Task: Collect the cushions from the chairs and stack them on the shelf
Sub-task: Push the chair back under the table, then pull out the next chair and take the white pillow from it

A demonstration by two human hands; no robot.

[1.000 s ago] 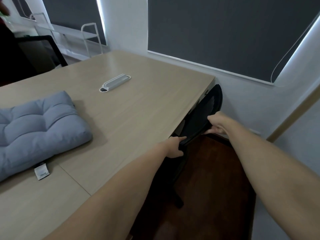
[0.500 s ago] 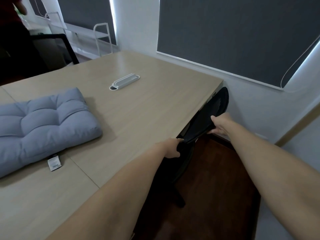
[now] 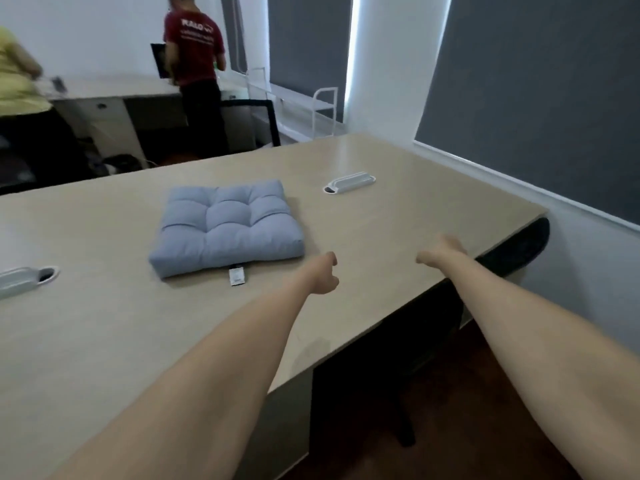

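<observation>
A tufted light-blue cushion (image 3: pixel 227 226) lies flat on the wooden table (image 3: pixel 398 216), a small white tag sticking out of its near edge. My left hand (image 3: pixel 323 275) hovers over the table just right of the cushion's near corner, fingers loosely curled, holding nothing. My right hand (image 3: pixel 441 251) floats further right above the table's edge, fingers apart and empty. A black mesh chair (image 3: pixel 519 251) is tucked under the table at the right, its back showing past the edge. A white wire shelf (image 3: pixel 304 109) stands by the far window.
Two white cable-port covers (image 3: pixel 349 182) (image 3: pixel 24 277) sit on the table. A person in a red shirt (image 3: pixel 195 74) and one in yellow (image 3: pixel 17 81) stand at a far desk. Another black chair (image 3: pixel 256 123) stands beyond the table. Dark floor lies at right.
Both hands have let go of the black chair's back and risen over the table toward the cushion. The view has swung left, bringing the whole cushion and far desk into sight.
</observation>
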